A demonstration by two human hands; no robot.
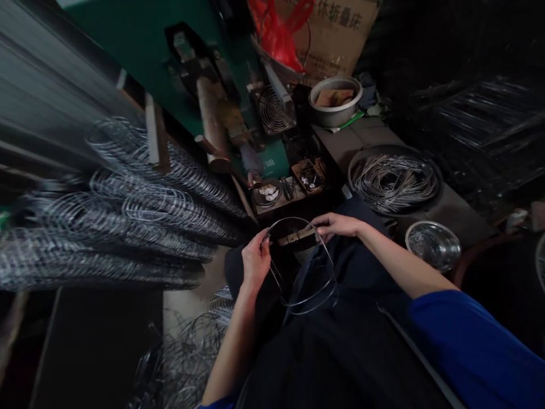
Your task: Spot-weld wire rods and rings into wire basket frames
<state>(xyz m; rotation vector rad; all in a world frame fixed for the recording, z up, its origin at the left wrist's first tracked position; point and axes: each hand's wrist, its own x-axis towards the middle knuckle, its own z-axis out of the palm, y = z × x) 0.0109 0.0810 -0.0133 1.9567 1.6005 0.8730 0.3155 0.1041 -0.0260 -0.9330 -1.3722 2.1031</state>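
Note:
Between my hands, above my lap, is a thin metal wire ring [303, 309], apparently of more than one loop. My left hand [256, 258] pinches its left side between thumb and fingers. On the upper right of the ring, the fingers of my right hand [336, 225] close on the wire. Just beyond the ring lies a pale strip with dark marks [293, 237]. A green machine [272, 162] with a thick metal cylinder [212, 125] stands ahead. At its foot are a small dish of white bits [269, 193] and a little basket of small parts [309, 174].
Long stacks of wire rings [170, 204] fill the left side. Loose wire [191, 352] litters the floor. To my right are a basin of coiled wire [394, 180], a shiny metal bowl [433, 244] and a grey tub [336, 113]. Behind stands a cardboard box [340, 48].

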